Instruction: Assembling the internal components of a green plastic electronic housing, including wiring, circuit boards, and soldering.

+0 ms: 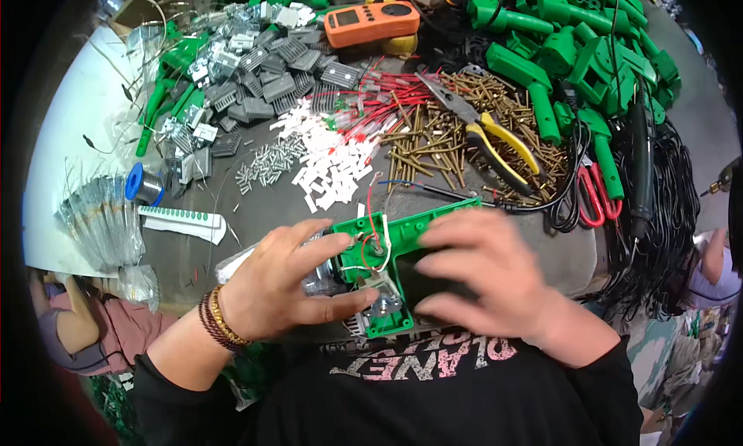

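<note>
Left hand (282, 280) curled around the near left end of a green plastic housing (402, 241), thumb pressed along its lower edge, fingers closed on it and on a clear, shiny part at its left side. Right hand (484, 272) laid flat over the right half of the same housing, fingers spread and bent down onto it; whether actually gripping or only pressing, cannot tell. Housing held low at the near edge of the table (271, 202), just in front of the chest, open side up, with red and white wires (375, 233) looped inside. Farther back on the table: a heap of brass screws (433, 140) with yellow-handled pliers (495, 140) lying across it, white connectors (333, 164), grey finned metal blocks (271, 75), an orange meter (371, 20), and a pile of green plastic handles (573, 51) at the right. Red-handled scissors (597, 194) near black cables (665, 206).
</note>
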`<move>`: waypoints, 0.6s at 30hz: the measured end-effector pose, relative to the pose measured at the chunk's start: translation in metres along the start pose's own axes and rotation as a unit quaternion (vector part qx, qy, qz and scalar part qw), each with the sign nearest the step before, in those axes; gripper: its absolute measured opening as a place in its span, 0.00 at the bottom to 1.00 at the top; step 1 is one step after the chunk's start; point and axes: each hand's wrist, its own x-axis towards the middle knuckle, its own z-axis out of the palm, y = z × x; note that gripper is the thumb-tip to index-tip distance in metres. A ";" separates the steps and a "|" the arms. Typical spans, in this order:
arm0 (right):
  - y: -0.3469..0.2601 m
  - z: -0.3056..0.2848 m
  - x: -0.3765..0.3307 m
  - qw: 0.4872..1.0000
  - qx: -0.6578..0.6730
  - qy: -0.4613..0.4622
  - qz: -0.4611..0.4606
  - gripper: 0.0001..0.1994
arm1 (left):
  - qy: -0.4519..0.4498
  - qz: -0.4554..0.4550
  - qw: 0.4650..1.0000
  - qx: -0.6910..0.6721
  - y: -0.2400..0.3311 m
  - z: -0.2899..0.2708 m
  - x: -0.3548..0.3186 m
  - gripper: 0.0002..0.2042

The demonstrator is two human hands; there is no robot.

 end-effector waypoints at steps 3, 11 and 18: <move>0.019 -0.043 -0.009 0.986 -0.107 0.110 0.062 0.17 | -0.041 -0.048 0.998 -0.025 0.008 -0.034 0.013 0.27; 0.061 -0.045 -0.043 0.934 -0.162 0.297 0.116 0.10 | 0.080 -0.432 0.669 -0.600 0.015 -0.051 0.005 0.34; 0.058 -0.049 -0.050 0.942 -0.219 0.241 0.083 0.13 | 0.185 -0.405 0.527 -0.724 0.041 -0.033 0.017 0.35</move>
